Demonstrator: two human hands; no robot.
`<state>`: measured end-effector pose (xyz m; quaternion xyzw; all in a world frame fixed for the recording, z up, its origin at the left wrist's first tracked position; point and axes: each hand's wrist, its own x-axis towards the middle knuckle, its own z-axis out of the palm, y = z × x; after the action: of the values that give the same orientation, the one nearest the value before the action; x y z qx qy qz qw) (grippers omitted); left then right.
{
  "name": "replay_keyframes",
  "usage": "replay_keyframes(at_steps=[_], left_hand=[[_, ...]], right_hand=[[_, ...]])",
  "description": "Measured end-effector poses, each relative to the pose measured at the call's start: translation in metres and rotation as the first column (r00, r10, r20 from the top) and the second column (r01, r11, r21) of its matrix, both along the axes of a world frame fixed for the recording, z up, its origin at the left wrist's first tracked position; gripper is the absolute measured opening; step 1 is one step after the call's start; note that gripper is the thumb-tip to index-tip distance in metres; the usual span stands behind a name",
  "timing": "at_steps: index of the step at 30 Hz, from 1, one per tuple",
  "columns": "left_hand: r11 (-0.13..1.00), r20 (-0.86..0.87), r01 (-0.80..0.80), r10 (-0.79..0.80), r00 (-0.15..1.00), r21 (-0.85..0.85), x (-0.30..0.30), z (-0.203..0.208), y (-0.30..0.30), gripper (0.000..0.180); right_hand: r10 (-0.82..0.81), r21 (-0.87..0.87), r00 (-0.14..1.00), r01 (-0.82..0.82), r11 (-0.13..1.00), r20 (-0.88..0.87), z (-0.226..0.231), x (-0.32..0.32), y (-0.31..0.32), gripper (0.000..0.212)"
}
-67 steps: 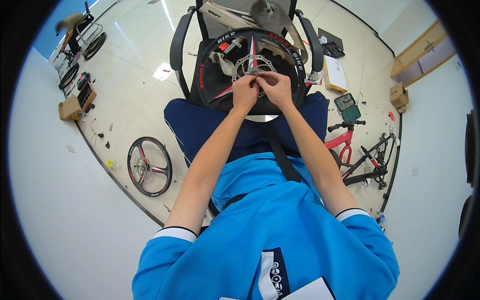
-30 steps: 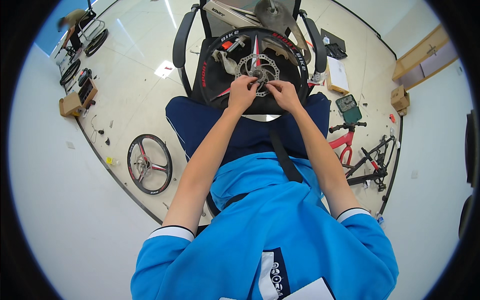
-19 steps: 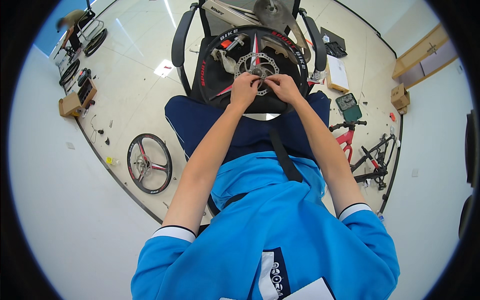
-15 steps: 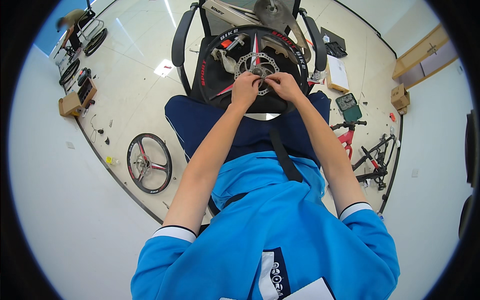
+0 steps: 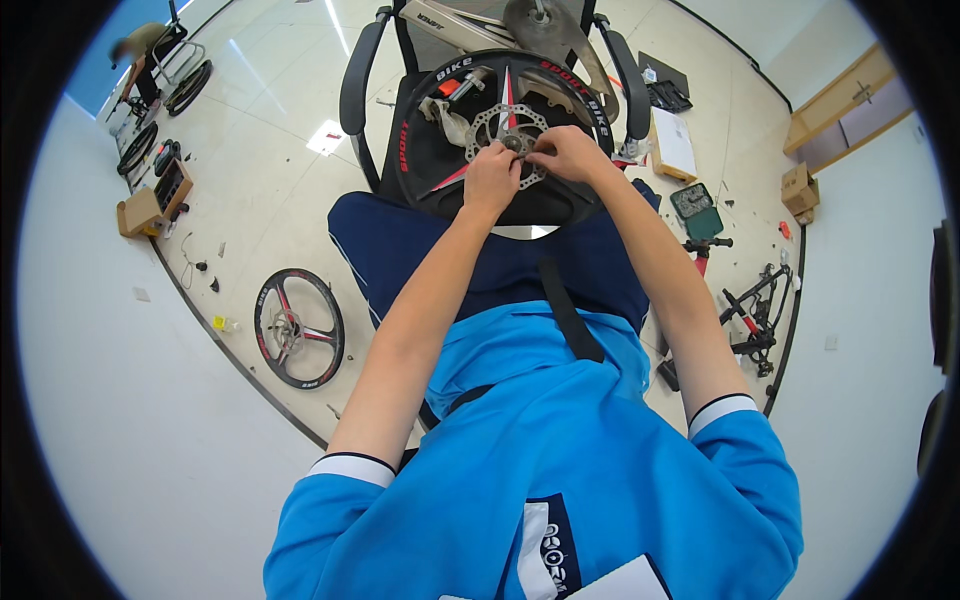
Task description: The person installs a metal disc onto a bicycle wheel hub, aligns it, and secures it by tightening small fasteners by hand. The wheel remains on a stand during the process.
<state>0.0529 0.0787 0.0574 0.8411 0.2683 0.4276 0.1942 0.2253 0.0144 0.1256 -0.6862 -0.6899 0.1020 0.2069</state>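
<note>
A black three-spoke bicycle wheel [image 5: 505,58] with red and white markings lies flat on the chair seat before my knees. A silver brake disc [image 5: 508,107] surrounds its hub [image 5: 512,143]. My left hand [image 5: 491,180] rests at the near left of the hub, fingertips closed against it; what they grip is hidden. My right hand [image 5: 566,155] hovers at the hub's right side, thumb and fingers pinched together. Whatever they hold is too small to name. Beneath the spokes, a crumpled clear plastic bag [image 5: 452,125] shows on the seat.
Chair armrests [image 5: 355,85] flank the wheel, and a white bike frame part [image 5: 455,25] lies behind it. Another wheel [image 5: 318,333] is on the floor to my left. A green case [image 5: 703,222] and a black bike frame [image 5: 750,320] are at right. A person [image 5: 145,50] is far left.
My right hand has risen slightly away from the hub, with its wrist higher and elbow farther right. My left hand stays almost still at the hub.
</note>
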Motion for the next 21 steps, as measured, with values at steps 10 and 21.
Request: replay_keyframes(at_steps=[10,21], left_hand=[[1.000,0.020,0.003,-0.003,1.000,-0.007,0.002,0.000,-0.001,0.010],[0.948,0.138,0.118,-0.080,0.987,-0.296,-0.020,0.005,-0.004,0.013]], right_hand=[[-0.200,0.224,0.978,0.209,0.952,-0.063,-0.042,0.001,-0.065,0.022],[-0.358,0.008,0.743,0.439,0.899,-0.565,-0.086,-0.083,-0.072,0.029]])
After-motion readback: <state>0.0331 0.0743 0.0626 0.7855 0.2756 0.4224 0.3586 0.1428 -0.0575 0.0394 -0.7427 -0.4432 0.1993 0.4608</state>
